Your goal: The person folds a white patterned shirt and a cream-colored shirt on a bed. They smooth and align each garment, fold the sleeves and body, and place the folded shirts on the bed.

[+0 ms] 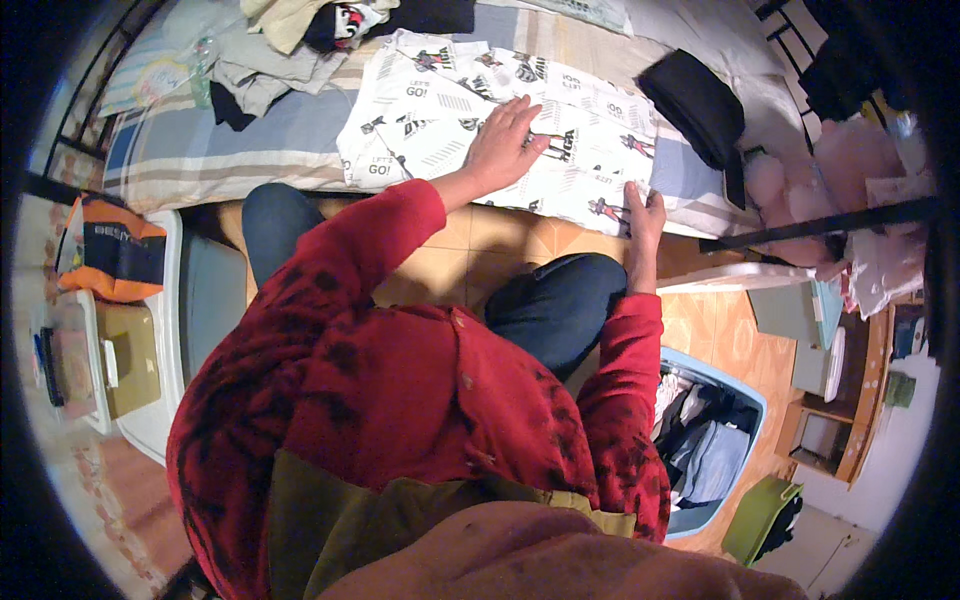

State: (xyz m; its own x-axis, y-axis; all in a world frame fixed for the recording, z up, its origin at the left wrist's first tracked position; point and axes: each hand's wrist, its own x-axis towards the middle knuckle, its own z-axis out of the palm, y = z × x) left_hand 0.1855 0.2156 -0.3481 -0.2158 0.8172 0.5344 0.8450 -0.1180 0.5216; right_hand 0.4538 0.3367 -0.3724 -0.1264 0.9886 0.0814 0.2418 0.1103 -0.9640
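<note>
A white printed garment (450, 142) lies spread flat on the striped bed sheet (300, 142), partly folded over along its far side. My left hand (506, 146) rests on the middle of the cloth with the palm down and the fingers reaching away from me. At the garment's near right corner, my right hand (645, 214) pinches the edge between thumb and fingers. To the right of the cloth is a folded black garment (694, 109). Grey and cream clothes (270, 64) sit in a loose heap at the upper left.
A blue tub (757, 420) of clothes stands on the tiled floor by my right side, with a green bin (757, 517) beyond it. At left are an orange and black bag (112, 247) and plastic drawers (135, 360). A dark bar (817, 225) crosses at right.
</note>
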